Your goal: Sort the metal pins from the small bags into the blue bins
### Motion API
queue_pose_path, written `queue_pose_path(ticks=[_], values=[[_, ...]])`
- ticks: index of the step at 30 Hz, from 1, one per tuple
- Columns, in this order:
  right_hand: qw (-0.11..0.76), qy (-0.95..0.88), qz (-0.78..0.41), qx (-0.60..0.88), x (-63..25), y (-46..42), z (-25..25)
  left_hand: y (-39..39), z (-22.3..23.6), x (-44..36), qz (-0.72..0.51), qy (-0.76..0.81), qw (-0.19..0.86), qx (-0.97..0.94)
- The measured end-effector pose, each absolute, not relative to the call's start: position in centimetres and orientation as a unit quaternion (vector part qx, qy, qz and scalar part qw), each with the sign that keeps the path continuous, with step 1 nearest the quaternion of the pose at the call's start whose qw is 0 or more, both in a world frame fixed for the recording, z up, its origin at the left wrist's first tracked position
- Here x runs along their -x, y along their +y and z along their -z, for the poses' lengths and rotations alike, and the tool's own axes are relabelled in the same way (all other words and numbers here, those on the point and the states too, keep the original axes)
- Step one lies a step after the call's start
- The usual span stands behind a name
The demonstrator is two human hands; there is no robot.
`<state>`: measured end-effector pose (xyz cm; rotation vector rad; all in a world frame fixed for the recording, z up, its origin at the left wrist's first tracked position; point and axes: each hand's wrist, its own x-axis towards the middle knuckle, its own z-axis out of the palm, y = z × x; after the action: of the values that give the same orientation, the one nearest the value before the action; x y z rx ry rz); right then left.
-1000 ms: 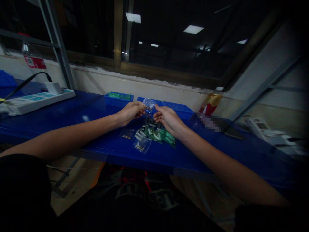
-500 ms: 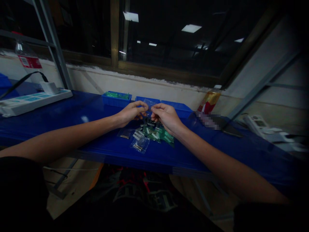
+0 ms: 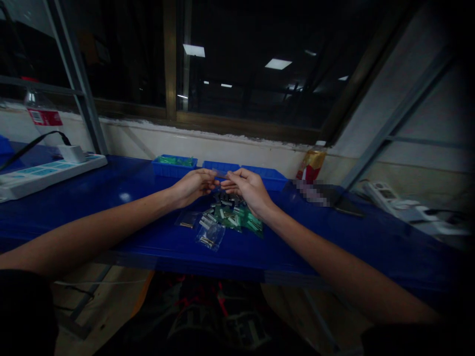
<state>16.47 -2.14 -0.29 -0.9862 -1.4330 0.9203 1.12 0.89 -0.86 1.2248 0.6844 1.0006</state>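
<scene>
a dark window [image 3: 245, 109] filled the upper part of the frame, and below it a blue table [image 3: 300, 242] stretched from side to side. a white power strip [image 3: 48, 175] lay at the left of the frame, while three blue bins stood in the middle, the left one [image 3: 172, 170] holding green packets. before them, at the centre of the frame, the left hand [image 3: 195, 187] and the right hand [image 3: 248, 189] met almost tip to tip. just below and between the hands and the table's near edge lay green bags [image 3: 255, 224], silver cylinders [image 3: 208, 217] and two clear packets, one [image 3: 211, 237] nearer the bottom of the frame. smallest was the held clear bag [image 3: 220, 174], between the two sets of fingertips at frame centre. a second earlier it had shown a broad face above the fingers; now it showed only as a thin strip, which suggested handling at its edges. its long axis ran across the frame, left end slightly higher; which end opened could not be told. the right hand pinched it narrowly between thumb and forefinger; the left was loosely curled at its left end, its grip unclear.
</scene>
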Motion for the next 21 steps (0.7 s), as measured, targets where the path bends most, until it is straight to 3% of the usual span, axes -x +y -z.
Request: queue_pose_path(ticks=[4,12,16,21], values=[[0.549,-0.648,-0.345,0.4,-16.7,-2.0,0.6,1.0,0.7,-1.2,-0.388,0.336,0.708,-0.485],[0.564,-0.66,-0.303,0.393,-16.8,-2.3,0.6,0.3,-0.3,-0.9,-0.39,0.293,0.706,-0.513],[0.561,-0.666,-0.303,0.388,-16.9,-2.4,0.5,0.3,-0.1,-0.8,-0.381,0.307,0.699,-0.521],[0.537,-0.704,-0.176,0.43,-17.1,-2.2,0.7,0.7,0.5,-1.1,-0.401,0.313,0.623,-0.595]])
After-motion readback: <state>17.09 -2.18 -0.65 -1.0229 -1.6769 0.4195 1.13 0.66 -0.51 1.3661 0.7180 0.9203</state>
